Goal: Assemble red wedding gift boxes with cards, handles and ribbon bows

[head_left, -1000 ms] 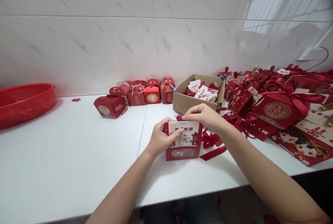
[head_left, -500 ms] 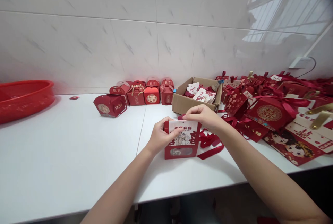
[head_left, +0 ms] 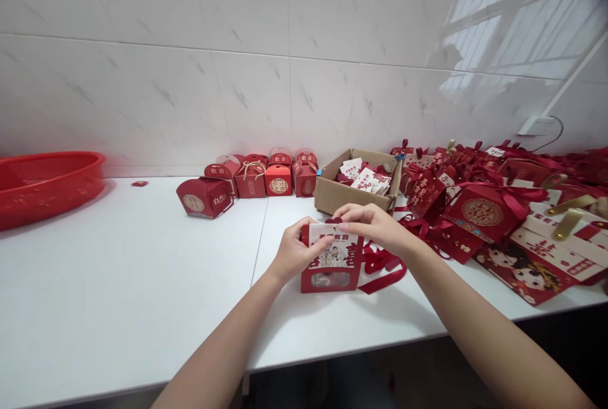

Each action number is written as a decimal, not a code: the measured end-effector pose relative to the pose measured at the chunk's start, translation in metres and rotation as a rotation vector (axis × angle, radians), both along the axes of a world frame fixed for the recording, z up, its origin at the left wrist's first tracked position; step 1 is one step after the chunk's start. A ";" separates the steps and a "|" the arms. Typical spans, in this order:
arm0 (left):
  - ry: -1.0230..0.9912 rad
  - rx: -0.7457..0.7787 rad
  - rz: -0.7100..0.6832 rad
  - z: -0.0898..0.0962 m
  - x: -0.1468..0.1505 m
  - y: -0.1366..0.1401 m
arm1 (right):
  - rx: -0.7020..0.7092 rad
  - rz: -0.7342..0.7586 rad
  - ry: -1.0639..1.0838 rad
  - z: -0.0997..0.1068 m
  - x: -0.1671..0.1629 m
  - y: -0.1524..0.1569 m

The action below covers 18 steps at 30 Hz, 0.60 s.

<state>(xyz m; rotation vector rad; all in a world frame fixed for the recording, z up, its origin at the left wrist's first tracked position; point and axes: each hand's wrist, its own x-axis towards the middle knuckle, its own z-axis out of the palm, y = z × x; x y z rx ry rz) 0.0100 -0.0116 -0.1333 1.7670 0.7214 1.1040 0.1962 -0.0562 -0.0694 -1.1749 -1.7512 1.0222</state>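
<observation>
A red and white gift box point(head_left: 332, 281) with a small clear window stands upright near the table's front edge. My left hand point(head_left: 298, 249) grips its left side, with the thumb pressed flat across the printed front. At the box's top edge, my right hand point(head_left: 368, 226) is closed, thumb and fingers pinching around a dark red ribbon point(head_left: 334, 221). Fingers partly hide that ribbon and the top of the box. Right beside the box, a loose red ribbon point(head_left: 384, 275) lies on the table.
Behind my hands stands a cardboard box point(head_left: 339, 195) holding white printed tags. Small red boxes point(head_left: 251, 184) line the wall, with one red box point(head_left: 204, 197) in front. Many red gift boxes point(head_left: 479, 213) and bags crowd the right. A red basin point(head_left: 52, 190) sits far left.
My right hand has drawn down and closer over the box's top edge, its fingers more curled. The left hand keeps its hold. The view has tilted slightly upward.
</observation>
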 end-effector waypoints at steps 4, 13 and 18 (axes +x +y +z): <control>-0.036 0.068 0.009 -0.001 -0.001 0.002 | 0.136 -0.012 -0.083 -0.010 -0.001 -0.003; -0.066 -0.399 -0.579 0.017 -0.023 0.012 | 0.201 0.004 0.015 -0.025 -0.009 -0.009; 0.112 -0.426 -0.433 0.021 -0.032 0.013 | 0.218 -0.025 -0.013 -0.026 -0.011 -0.011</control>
